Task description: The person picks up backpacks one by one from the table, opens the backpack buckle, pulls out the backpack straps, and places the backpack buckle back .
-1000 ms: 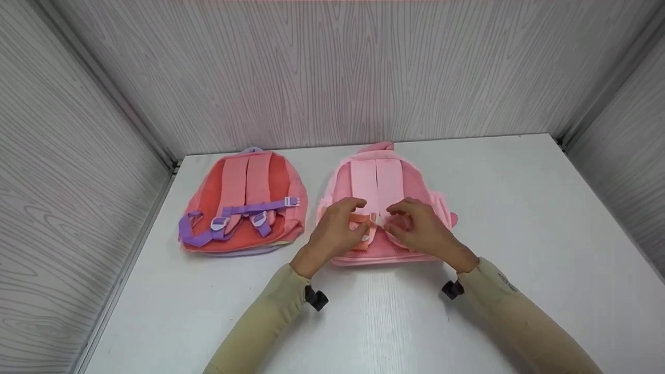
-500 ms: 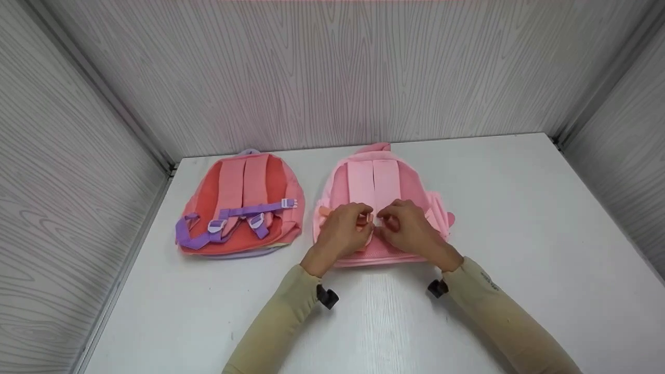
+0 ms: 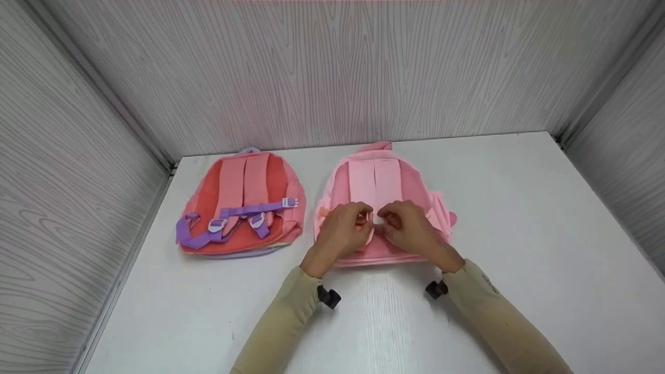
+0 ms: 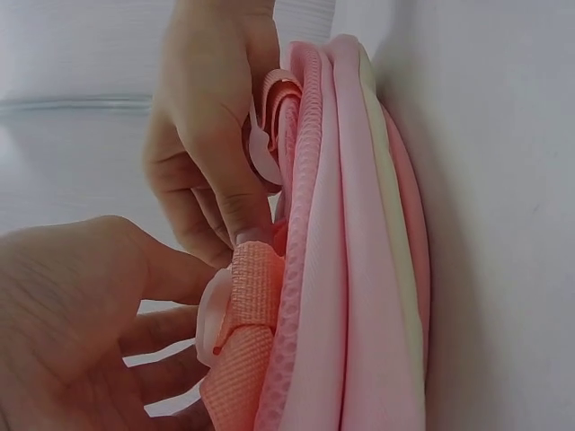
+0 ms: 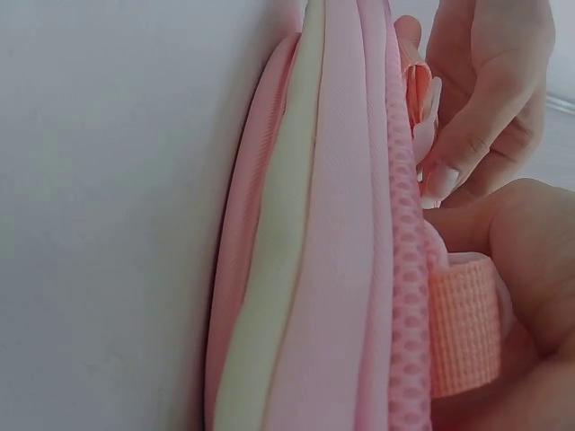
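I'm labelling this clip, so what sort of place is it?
Likely a walled work booth: a white table holding a pink backpack and a red backpack, with wood-grain panels on three sides.

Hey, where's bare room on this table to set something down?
Widest: the white table between the pink backpack and the right wall. More room lies in front of the red backpack, left of the left sleeve. Crowded: the pink backpack's lower half, under the left hand and right hand.
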